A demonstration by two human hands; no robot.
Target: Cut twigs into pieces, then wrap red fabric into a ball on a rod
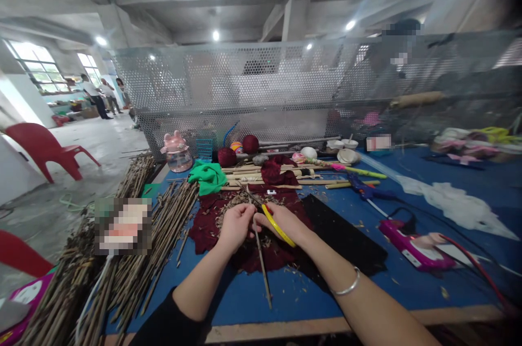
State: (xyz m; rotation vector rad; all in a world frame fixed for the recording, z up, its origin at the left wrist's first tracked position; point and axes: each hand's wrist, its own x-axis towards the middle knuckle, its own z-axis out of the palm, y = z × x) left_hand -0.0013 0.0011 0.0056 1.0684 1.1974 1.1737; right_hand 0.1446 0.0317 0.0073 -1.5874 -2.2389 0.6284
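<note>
A thin brown dry stem point(262, 267) slants toward me, its upper part pinched in the fingers of my left hand point(237, 225). My right hand point(284, 222) is closed round yellow-handled scissors point(281, 230), whose dark blades point up and left beside the stem. I cannot tell whether the blades touch it. Both hands are close together over a dark red cloth point(207, 226), where a heap of dry plant scraps point(228, 205) lies. To the left, many similar cut stems point(163, 237) lie in a bundle on the blue table point(228, 302).
A black cloth point(342, 232) and a magenta power strip point(414, 245) with cords lie on the right. A blue glue gun point(361, 185) sits behind them. Bamboo sticks, yarn balls point(250, 143), a green cloth point(207, 176) and a pink-topped jar point(177, 153) line the back, before a perforated metal screen point(228, 79).
</note>
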